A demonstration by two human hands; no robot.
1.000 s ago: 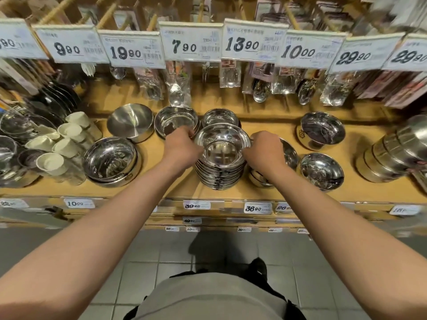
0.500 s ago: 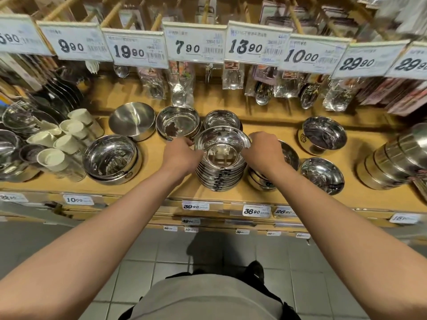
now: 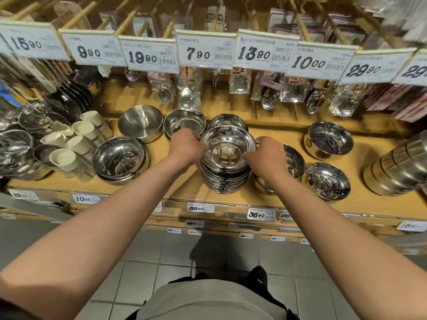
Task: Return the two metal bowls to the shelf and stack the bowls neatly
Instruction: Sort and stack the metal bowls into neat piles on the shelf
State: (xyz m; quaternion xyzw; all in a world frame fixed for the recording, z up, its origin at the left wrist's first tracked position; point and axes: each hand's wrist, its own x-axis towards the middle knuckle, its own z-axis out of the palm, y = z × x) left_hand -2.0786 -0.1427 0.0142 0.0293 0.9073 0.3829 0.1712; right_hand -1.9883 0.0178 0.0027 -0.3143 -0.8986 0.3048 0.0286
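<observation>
A tall stack of shiny metal bowls (image 3: pixel 225 179) stands in the middle of the wooden shelf (image 3: pixel 175 192). The top bowl (image 3: pixel 227 146) sits on the stack with its rim wide and bright. My left hand (image 3: pixel 186 147) grips the top bowl's left rim with curled fingers. On the opposite side my right hand (image 3: pixel 265 155) pinches the right rim. Both forearms reach in from below.
More metal bowls surround the stack: a large pair (image 3: pixel 120 159) at left, two (image 3: pixel 184 122) behind, three (image 3: pixel 328 181) at right. White cups (image 3: pixel 76 144) lie at far left, stacked tins (image 3: pixel 399 167) at far right. Price tags (image 3: pixel 204 50) and packaged spoons hang above.
Both hands stay on the top bowl's rim; the view has dropped slightly, and the hands have shifted a little along the rim.
</observation>
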